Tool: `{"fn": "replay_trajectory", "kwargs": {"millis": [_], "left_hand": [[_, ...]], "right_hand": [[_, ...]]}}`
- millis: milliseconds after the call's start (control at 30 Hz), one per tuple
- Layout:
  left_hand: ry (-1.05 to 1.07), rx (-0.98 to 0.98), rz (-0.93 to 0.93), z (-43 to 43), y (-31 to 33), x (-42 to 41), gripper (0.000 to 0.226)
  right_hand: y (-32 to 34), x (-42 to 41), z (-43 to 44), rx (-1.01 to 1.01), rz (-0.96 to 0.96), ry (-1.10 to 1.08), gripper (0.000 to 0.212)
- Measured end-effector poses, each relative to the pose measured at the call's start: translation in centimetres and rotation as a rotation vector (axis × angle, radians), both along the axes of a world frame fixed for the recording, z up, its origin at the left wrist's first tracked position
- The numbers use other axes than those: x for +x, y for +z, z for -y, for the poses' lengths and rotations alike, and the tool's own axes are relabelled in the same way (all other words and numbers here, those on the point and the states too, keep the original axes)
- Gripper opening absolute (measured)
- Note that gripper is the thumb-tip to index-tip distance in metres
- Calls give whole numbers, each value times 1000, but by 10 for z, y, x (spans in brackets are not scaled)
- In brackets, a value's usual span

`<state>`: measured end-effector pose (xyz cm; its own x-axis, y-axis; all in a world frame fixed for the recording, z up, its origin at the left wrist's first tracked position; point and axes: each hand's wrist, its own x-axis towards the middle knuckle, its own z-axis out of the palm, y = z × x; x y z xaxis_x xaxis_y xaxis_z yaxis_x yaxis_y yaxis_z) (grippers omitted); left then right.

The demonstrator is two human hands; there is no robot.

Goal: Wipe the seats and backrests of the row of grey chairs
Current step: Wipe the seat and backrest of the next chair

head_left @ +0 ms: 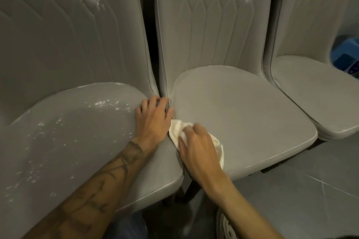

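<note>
Between the left seat (77, 141) and the middle seat (242, 118), both hands are at work.

Row: three grey chairs side by side, seats nearly touching, with a dark gap (153, 54) between the left backrest (68, 35) and the middle backrest (209, 25). The right seat (310, 93) is only partly in view.

Soil: white specks (108, 104) are scattered over the left seat, and pale smears sit high on both backrests. The middle seat looks clean, so it is probably nearly done.

Cloth (177, 129): white and bunched, it lies on the middle seat's left edge, right at the join with the left seat.

Right hand (198, 147): the fingers are bent over the cloth, clamped on it and pressing it down. This hand is the nearer one to the speckled seat's edge.

Left hand (153, 120): it lies palm down on the left seat's right edge, fingers loosely spread with their tips at the gap, and it holds nothing.

Bearing: the speckled seat lies to the left of the cloth, beyond the left hand. Its long axis runs from the front edge back to the backrest. A sweep that way would meet the resting hand first.

Other: a blue bin (345, 56) stands far right, and a grey tiled floor (310, 190) lies below.
</note>
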<state>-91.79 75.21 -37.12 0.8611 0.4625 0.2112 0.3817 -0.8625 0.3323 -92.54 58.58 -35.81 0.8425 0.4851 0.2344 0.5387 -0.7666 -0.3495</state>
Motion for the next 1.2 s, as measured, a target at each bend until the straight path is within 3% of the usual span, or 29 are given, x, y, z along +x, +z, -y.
{"fn": "replay_trajectory", "kwargs": {"millis": [100,333,433,567,733,967,1100,1200], "left_hand": [[-4,12,11,-1,-5,9,38],[-14,72,84,1,-16,5,40],[-34,109,100,0,-18,4,38],[-63,146,117,0,-19,4,36],[-81,203,155,-2,-23,3,36],[-82,211,202,-4,-28,3,40],[-72,171,197,-3,-30,6,40],[-58,149,164,-3,-30,8,44]], "right_hand": [[-9,-32,41,35,-25,15,13],[4,-16,-1,-1,-36,-52,13],[-2,-41,39,19,-36,7,12],[-8,-66,89,6,-117,-43,26],[-6,-61,97,1,-102,-1,14],[-9,-32,123,187,-62,-306,14],[-25,-60,110,128,-104,-188,18],[-19,-30,137,108,-55,-147,15]]}}
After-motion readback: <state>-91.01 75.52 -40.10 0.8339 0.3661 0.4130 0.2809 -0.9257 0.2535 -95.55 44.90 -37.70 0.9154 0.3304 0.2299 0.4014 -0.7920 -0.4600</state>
